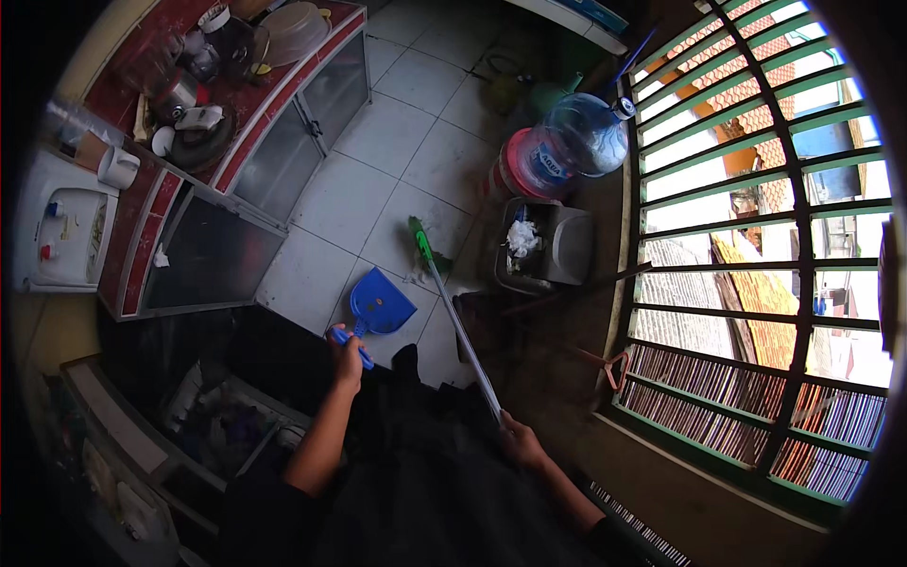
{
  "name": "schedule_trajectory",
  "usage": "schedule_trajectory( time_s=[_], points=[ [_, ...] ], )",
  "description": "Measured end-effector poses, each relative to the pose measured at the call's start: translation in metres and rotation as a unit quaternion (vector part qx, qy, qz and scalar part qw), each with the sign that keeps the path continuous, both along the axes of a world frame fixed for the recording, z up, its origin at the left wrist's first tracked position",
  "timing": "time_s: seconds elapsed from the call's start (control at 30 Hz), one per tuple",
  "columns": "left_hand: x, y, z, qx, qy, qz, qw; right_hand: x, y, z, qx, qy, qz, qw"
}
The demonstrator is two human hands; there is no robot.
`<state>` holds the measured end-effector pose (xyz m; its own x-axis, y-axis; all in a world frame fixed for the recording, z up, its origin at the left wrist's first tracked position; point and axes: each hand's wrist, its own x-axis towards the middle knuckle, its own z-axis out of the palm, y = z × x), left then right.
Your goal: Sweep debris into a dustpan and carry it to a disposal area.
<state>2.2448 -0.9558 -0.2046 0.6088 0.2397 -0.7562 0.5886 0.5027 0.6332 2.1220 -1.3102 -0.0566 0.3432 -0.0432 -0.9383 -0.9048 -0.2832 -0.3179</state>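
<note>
My left hand (347, 360) grips the handle of a blue plastic dustpan (382, 303), whose pan is low over the tiled floor and holds a few small bits. My right hand (521, 437) is closed around the metal pole of a green broom (423, 244). The broom's head is at the floor, right of and beyond the dustpan, with its bristles partly lost in shadow. Some whitish debris (421, 275) lies by the bristles. Whether the dustpan touches the floor, I cannot tell.
An open grey bin (571, 248) with rubbish stands at the right, near a large water bottle (588, 135) on a red and pink container. Red-tiled cabinets (280, 163) with kitchenware on top and a white water dispenser (67, 227) line the left. A barred window (793, 269) is at the far right.
</note>
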Motion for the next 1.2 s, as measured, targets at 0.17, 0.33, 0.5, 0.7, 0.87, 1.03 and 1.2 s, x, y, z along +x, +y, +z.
schedule_trajectory(
  time_s=[0.17, 0.33, 0.5, 0.7, 0.87, 1.03, 1.2],
  points=[
    [-0.007, 0.004, 0.001, 0.01, 0.013, 0.015, 1.0, -0.021, -0.012, 0.022, -0.093, -0.129, 0.17, 0.972],
    [-0.011, 0.002, 0.008, 0.015, 0.024, 0.021, 0.999, -0.017, -0.011, 0.029, -0.204, -0.181, 0.286, 0.919],
    [-0.009, -0.005, 0.008, -0.009, 0.013, 0.033, 0.999, -0.033, -0.026, -0.035, -0.119, -0.156, 0.095, 0.976],
    [-0.011, -0.005, 0.001, -0.017, 0.033, 0.079, 0.996, 0.013, -0.002, 0.035, 0.009, -0.049, -0.053, 0.997],
    [0.003, -0.011, -0.013, -0.023, 0.037, 0.083, 0.996, 0.033, -0.013, 0.046, -0.103, -0.187, 0.179, 0.961],
    [0.018, -0.022, -0.028, -0.02, 0.062, 0.096, 0.993, 0.117, 0.036, 0.0, -0.182, -0.243, 0.355, 0.884],
    [0.043, -0.048, -0.04, -0.002, 0.07, 0.052, 0.996, 0.169, 0.06, -0.108, -0.171, -0.241, 0.377, 0.878]
  ],
)
